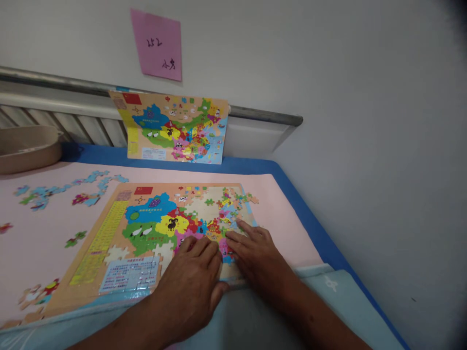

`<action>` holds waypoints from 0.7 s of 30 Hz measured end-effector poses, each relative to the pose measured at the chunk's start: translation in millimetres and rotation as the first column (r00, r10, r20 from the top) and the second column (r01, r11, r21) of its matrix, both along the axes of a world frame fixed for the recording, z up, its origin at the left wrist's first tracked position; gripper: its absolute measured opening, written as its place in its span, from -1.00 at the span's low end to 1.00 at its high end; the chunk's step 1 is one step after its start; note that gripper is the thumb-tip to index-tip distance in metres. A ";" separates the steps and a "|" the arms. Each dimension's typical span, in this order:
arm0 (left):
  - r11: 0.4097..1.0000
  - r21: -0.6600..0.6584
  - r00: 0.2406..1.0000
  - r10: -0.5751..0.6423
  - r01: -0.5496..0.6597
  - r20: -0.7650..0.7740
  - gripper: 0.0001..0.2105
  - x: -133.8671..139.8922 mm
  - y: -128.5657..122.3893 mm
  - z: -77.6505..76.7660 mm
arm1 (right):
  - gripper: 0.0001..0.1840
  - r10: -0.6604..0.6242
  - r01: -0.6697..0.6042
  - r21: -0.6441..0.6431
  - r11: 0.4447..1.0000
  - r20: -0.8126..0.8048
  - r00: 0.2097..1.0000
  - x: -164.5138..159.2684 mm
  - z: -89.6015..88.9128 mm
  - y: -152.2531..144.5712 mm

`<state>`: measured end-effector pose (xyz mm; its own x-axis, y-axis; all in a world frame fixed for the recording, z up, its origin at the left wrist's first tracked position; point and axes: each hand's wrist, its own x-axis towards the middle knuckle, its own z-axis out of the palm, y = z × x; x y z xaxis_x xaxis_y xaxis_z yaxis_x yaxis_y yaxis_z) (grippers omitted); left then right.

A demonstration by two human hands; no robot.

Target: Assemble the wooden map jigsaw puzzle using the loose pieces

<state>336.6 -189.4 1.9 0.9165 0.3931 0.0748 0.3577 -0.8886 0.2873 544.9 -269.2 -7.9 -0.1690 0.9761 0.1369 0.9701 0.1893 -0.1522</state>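
A map jigsaw puzzle [102, 218] lies partly assembled in its orange-bordered tray, with bare patches at the upper right and lower left. My left hand [195, 279] rests over its lower middle, fingers bent and close together; their tips and anything under them are hidden. To the right, my right hand [255, 248] lies over the right part of the map with fingers stretched out, touching the fitted pieces. Loose green pieces [209, 201] lie on the bare upper-right patch, and several more crowd the tray's right edge.
Behind the tray, a printed map picture [175, 129] leans against a metal rail [262, 114]. Loose puzzle pieces [47, 194] are scattered on the pink tabletop [36, 238] at the left. A beige basin [29, 148] stands at the back left. Light blue cloth [339, 287] covers the near edge.
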 end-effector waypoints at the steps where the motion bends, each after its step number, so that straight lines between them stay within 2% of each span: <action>1: 1.000 -0.002 1.000 0.000 0.000 -0.002 -0.74 0.1 0.4 0.2 | -0.63 0.004 -0.004 0.004 1.000 0.006 1.000 0.2 -0.1 -0.1; 5: 1.000 -0.001 1.000 -0.016 0.016 -0.006 -0.74 0.0 1.5 0.1 | -0.67 0.004 -0.004 0.039 0.999 0.000 1.000 1.9 -3.5 1.0; 12: 0.999 0.027 1.000 -0.025 0.026 -0.011 -0.74 2.3 3.3 0.3 | -0.76 -0.030 0.039 0.177 0.983 -0.049 0.998 4.8 -17.2 5.7; 21: 0.999 0.038 0.999 -0.038 0.039 -0.006 -0.74 1.9 3.2 1.2 | -0.76 -0.038 0.056 0.122 0.991 -0.143 0.989 7.2 -15.4 6.7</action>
